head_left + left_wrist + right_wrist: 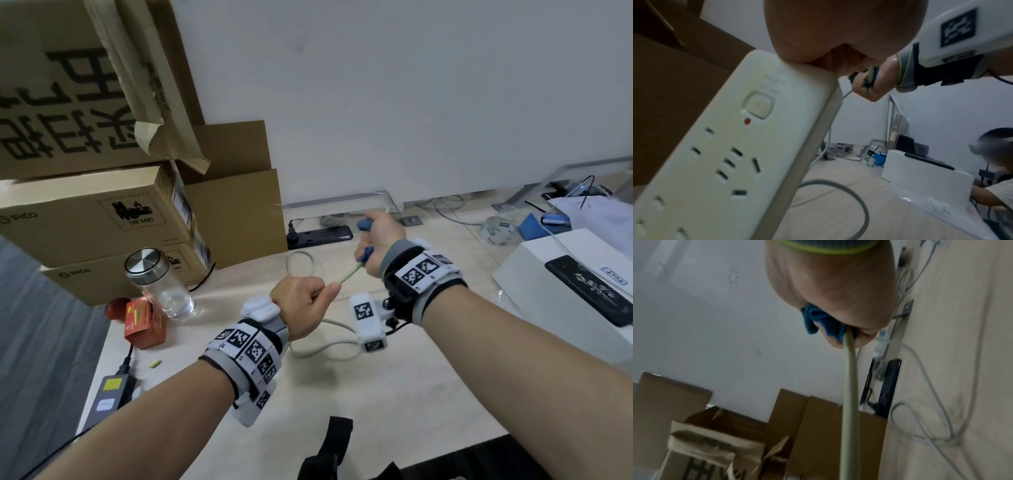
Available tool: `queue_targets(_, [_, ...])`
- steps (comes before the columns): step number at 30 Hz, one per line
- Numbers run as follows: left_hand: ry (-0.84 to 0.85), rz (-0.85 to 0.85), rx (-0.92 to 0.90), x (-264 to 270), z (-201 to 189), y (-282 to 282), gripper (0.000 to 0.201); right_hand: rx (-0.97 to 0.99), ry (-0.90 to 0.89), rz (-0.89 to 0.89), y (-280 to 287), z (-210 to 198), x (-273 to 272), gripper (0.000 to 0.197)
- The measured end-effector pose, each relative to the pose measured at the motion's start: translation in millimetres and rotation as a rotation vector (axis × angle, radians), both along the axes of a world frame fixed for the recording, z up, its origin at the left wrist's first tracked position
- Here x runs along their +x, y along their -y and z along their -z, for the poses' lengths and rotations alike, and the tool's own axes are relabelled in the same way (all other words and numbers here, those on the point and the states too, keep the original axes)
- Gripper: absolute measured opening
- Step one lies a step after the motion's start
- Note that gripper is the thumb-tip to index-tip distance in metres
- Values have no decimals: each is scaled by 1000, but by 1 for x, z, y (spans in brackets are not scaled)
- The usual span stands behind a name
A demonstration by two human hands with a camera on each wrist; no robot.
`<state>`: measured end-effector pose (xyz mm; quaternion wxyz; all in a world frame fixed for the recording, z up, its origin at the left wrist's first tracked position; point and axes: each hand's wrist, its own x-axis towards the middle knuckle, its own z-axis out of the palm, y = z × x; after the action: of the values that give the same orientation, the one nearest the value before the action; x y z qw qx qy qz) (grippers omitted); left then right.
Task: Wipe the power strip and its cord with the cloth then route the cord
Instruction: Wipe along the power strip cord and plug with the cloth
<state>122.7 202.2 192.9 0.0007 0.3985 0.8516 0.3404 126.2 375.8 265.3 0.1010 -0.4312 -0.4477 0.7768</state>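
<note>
My left hand (303,305) is closed in a fist round the cord end of the white power strip (731,146). The strip shows only in the left wrist view, hanging below my palm with its switch and sockets facing the camera. Its pale cord (349,275) runs taut up to my right hand (378,233). That hand grips a blue cloth (818,319) wrapped round the cord (849,386). More of the cord lies in loops on the table (325,353).
Stacked cardboard boxes (102,212) fill the left. Near them stand a glass bottle (161,284), an orange packet (144,322) and a power adapter (109,394). A black power strip (320,236) lies by the wall. A white box (548,291) sits on the right.
</note>
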Motion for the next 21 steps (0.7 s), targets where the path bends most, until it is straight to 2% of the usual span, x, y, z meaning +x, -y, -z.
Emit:
queue_targets(7, [71,34,-60,2,29,15,54,62,61,112,-29,0,6,29])
queue_targets(10, [69,40,-156,-5,35,18,56,49,42,150,-35,3,8,28])
queue_targets(14, [128,-2,-304,-11,44,17,34,-50,-42,225,-29,17,9,40])
queue_targets(18, [113,-46,-241,-9,36,6,32,-106,-82,197,-6,28,5,51])
queue_targets(21, [64,-47,-190,-8,18,-20,31,-95,-21,91,29,30,2,51])
